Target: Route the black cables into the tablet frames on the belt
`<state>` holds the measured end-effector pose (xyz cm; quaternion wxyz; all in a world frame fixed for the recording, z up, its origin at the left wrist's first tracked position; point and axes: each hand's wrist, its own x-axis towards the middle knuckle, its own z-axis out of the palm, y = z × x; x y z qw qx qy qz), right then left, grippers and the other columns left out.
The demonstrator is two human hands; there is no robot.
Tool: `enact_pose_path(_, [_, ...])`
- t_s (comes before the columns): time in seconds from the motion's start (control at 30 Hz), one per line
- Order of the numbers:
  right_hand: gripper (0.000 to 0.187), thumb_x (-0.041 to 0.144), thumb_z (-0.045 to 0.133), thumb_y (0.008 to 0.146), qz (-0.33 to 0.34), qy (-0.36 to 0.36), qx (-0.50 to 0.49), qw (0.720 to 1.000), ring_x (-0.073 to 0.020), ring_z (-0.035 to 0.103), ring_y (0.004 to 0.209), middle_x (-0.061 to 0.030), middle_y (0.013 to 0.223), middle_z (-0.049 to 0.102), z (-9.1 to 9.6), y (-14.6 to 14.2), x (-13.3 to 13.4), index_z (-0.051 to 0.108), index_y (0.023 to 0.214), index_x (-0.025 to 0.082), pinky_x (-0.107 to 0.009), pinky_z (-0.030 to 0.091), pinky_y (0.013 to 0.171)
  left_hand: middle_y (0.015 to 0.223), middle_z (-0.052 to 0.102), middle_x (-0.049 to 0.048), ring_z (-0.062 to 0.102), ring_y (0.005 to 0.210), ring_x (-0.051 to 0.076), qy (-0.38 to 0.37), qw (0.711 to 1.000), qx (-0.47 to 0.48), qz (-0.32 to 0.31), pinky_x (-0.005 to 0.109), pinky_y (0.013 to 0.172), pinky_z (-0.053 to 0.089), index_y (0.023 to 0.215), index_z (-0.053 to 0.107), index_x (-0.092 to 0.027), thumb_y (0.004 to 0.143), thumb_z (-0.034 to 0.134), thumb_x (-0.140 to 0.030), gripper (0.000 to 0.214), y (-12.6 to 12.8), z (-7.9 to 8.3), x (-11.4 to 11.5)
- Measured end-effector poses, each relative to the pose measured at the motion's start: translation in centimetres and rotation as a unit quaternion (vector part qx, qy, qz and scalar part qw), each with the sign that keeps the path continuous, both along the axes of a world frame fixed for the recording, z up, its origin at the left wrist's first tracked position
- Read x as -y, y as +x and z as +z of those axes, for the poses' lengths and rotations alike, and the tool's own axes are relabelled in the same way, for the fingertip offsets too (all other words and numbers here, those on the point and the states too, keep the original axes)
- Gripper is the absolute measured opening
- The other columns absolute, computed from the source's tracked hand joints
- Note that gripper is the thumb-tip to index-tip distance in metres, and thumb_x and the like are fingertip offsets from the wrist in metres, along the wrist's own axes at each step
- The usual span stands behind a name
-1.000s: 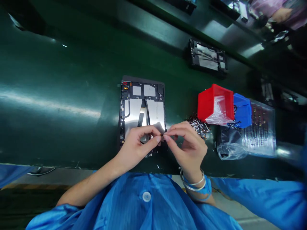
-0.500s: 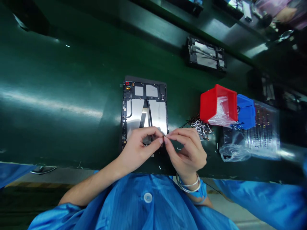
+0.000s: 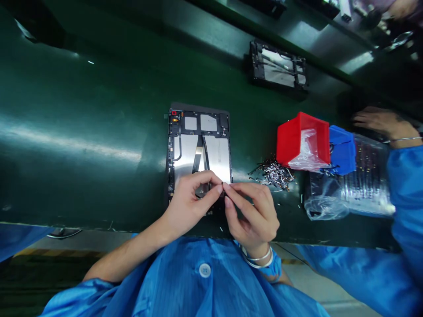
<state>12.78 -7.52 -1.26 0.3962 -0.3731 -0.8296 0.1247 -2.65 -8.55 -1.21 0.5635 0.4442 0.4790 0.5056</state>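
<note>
An opened tablet (image 3: 198,145), with its silver plates, black cables and circuit parts showing, lies on the green belt (image 3: 82,132). My left hand (image 3: 190,200) and my right hand (image 3: 253,213) meet fingertip to fingertip over its near edge. Both are pinched shut on a tiny dark part (image 3: 223,185) that I cannot make out. A pile of small metal parts (image 3: 274,171) lies just right of my right hand.
A red bin (image 3: 302,141) with a plastic bag and a blue bin (image 3: 342,149) stand right of the pile, beside a clear plastic bag (image 3: 357,189). Another opened device (image 3: 277,70) lies farther back. A co-worker's hand (image 3: 383,121) and blue sleeve (image 3: 406,193) reach in at the right.
My right hand has drawn down and left, closer to my body, still pinched against the left. A co-worker's hand and sleeve have come in at the right.
</note>
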Motion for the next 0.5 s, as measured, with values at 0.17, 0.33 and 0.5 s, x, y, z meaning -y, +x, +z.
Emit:
enact_pose_path(0.17, [0.031, 0.013, 0.06, 0.086, -0.02, -0.213, -0.148, 0.966, -0.0153, 0.06, 0.079, -0.0017, 0.089, 0.067, 0.2, -0.2, -0.4, 0.067, 0.113, 0.027, -0.031, 0.052, 0.063, 0.068, 0.061, -0.0015, 0.056, 0.065, 0.011, -0.002, 0.999, 0.024, -0.023, 0.022, 0.062, 0.042, 0.072, 0.061, -0.016, 0.087, 0.058, -0.024, 0.017, 0.0, 0.1, 0.0])
enact_pose_path(0.33, [0.009, 0.015, 0.067, 0.082, -0.043, -0.241, -0.171, 0.954, -0.0137, 0.061, 0.077, -0.0001, 0.08, 0.066, 0.5, -0.6, -0.9, 0.07, 0.083, 0.023, -0.029, 0.051, 0.065, 0.068, 0.062, -0.0015, 0.057, 0.066, 0.011, 0.024, 0.999, -0.029, -0.025, 0.023, 0.065, 0.043, 0.073, 0.063, -0.016, 0.087, 0.058, -0.021, 0.015, 0.3, 0.1, 0.0])
enact_pose_path(0.5, [0.008, 0.019, 0.063, 0.085, -0.058, -0.269, -0.174, 0.946, -0.0118, 0.059, 0.074, 0.001, 0.079, 0.064, 1.2, 0.4, -1.8, 0.066, 0.078, 0.022, -0.026, 0.049, 0.063, 0.085, 0.07, 0.0011, 0.064, 0.08, 0.014, 0.038, 0.992, -0.102, -0.061, 0.025, 0.076, 0.046, 0.089, 0.068, -0.018, 0.088, 0.058, -0.022, 0.011, -0.6, 0.4, 0.1])
